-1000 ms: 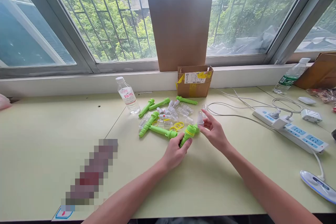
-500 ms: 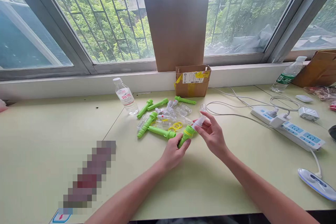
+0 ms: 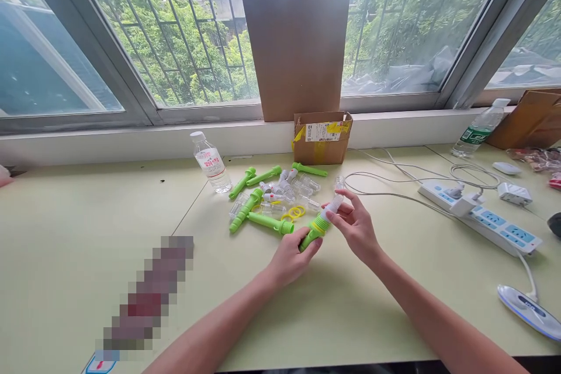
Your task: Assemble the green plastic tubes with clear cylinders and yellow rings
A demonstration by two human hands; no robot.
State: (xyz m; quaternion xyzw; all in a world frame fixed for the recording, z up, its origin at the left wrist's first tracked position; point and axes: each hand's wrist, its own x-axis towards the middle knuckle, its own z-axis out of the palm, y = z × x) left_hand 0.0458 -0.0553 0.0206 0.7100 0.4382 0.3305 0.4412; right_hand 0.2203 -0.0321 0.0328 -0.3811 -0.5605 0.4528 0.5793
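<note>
While the left hand (image 3: 291, 256) has its thumb and fingers clamped round the lower part of a green tube (image 3: 310, 237), the right hand (image 3: 360, 228) pinches a white ribbed piece (image 3: 335, 204) between thumb and fingertips, in the head view. The tube is tilted, its threaded end rising out of the left fingers towards the right ones, with a yellow ring (image 3: 319, 226) around it below the threads. The white piece meets that end, roughly in line with it; how deep it sits cannot be told. The step in hand looks like fitting the piece into the tube's mouth. From here the joint seems to call for a steady left grip and a straight, gentle push from the right fingertips, since a slanted one might jam. Just beyond the right fingertips stands a clear cap (image 3: 340, 182). Beyond the left fingers lie another green tube (image 3: 268, 221), loose yellow rings (image 3: 296, 212) and clear containers (image 3: 307, 185), all on the pale tabletop (image 3: 372, 315), with a cardboard box (image 3: 322, 153) farther out.
</note>
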